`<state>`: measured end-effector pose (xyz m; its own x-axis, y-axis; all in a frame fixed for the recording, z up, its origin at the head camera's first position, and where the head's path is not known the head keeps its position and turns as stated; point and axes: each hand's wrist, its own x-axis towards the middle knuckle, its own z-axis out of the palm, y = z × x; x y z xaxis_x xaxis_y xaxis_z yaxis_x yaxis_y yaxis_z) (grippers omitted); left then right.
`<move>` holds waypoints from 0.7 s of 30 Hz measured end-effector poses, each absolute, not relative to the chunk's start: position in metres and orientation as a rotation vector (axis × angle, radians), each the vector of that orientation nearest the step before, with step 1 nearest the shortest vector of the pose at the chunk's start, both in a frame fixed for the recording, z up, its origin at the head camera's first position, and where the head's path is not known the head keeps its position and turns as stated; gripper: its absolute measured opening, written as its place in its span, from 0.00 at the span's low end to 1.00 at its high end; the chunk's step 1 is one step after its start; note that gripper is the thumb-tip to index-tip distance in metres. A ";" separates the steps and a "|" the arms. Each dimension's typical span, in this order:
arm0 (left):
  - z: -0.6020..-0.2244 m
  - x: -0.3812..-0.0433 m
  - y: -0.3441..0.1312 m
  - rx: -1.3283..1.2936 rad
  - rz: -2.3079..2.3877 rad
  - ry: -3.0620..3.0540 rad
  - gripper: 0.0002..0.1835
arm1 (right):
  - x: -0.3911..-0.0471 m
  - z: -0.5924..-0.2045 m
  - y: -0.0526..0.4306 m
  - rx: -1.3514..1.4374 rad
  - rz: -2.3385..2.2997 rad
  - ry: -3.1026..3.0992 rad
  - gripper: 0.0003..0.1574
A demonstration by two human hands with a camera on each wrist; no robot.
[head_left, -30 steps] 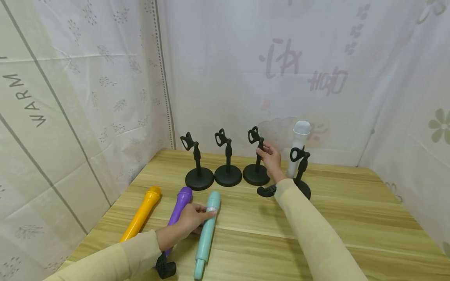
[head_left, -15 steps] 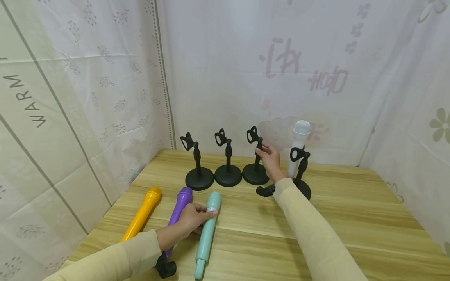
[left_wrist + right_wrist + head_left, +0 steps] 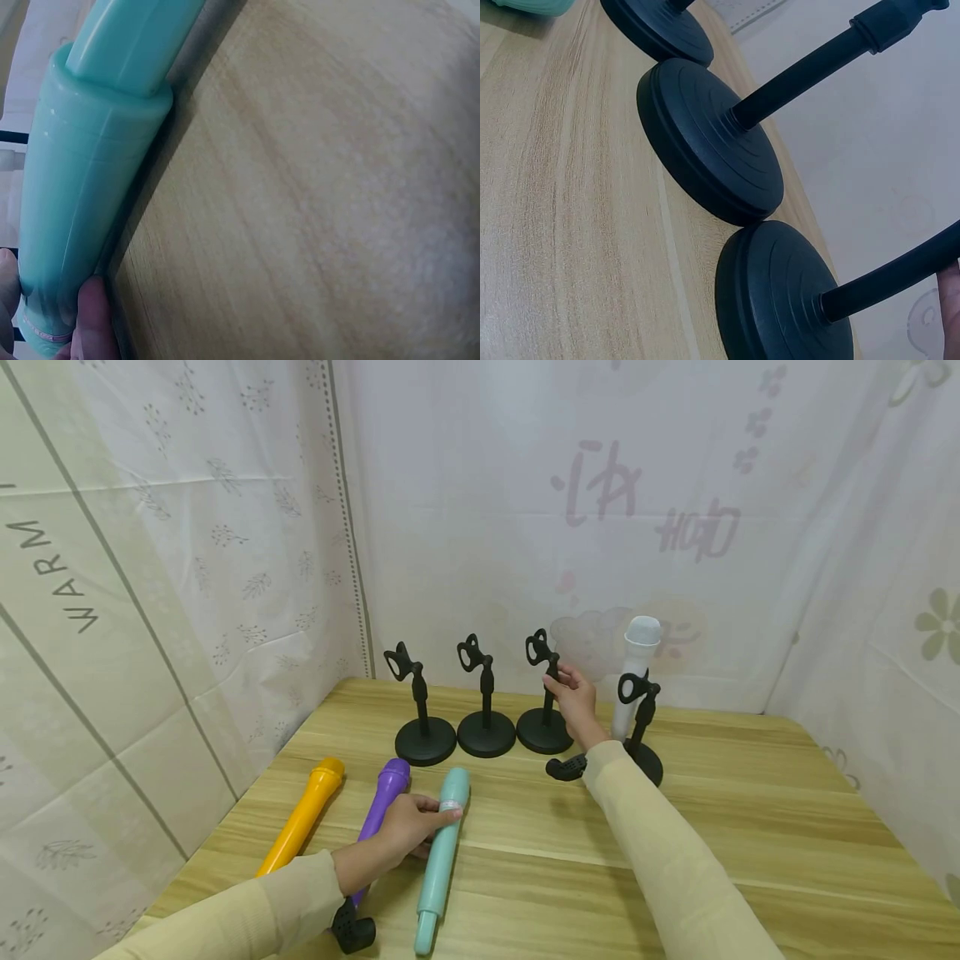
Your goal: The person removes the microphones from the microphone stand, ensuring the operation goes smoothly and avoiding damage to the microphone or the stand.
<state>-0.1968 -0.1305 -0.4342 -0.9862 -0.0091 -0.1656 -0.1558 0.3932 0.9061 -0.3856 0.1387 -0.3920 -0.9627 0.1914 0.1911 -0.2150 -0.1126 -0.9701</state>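
Left grip point(image 3: 403, 827): fingers pinched round the teal mic point(image 3: 441, 856), thumb on top by the pale label just below the head
Teal mic: lay in front of the stands, head end pointing away from the person; resting on the counter point(image 3: 525, 877) or just above it, couldn't tell
Mic handling: looked like smooth hard plastic, so probably light, stiff, a bit slippery; round barrel, likely to roll if let go
Mic hold point: mid-barrel seemed best for balance; a hold at the label probably left it tail-heavy
Right grip point(image 3: 577, 700): thumb and fingers held the third stand point(image 3: 536, 735) by its upper stem
Stand handling: stem looked stiff, wide base likely made it bottom-heavy; stem seemed a sound hold, clip probably the fragile part
Base spacing: third stand sat touching or almost touching the second stand point(image 3: 486, 737)
Others: purple mic point(image 3: 385, 797) partly hidden by left grip, orange mic point(image 3: 300, 814) beyond it, white mic point(image 3: 636, 662) upright at the end stand point(image 3: 645, 710), seating in clip unclear
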 end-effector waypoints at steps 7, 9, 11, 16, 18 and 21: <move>-0.434 -0.197 -0.131 -0.160 1.653 2.508 0.27 | -0.384 -0.392 0.138 0.002 2.142 -1.910 0.26; -0.434 -0.197 -0.131 -0.167 1.651 2.511 0.27 | -0.384 -0.392 0.139 0.003 2.149 -1.910 0.26; -0.434 -0.197 -0.131 -0.172 1.648 2.516 0.28 | -0.384 -0.392 0.139 0.005 2.159 -1.905 0.26; -0.433 -0.197 -0.130 -0.170 1.647 2.528 0.31 | -0.383 -0.392 0.139 0.009 2.175 -1.889 0.26; -0.433 -0.196 -0.130 -0.172 1.646 2.527 0.32 | -0.383 -0.392 0.139 0.007 2.176 -1.887 0.26; -0.432 -0.197 -0.129 -0.180 1.649 2.524 0.34 | -0.383 -0.391 0.138 0.002 2.171 -1.892 0.26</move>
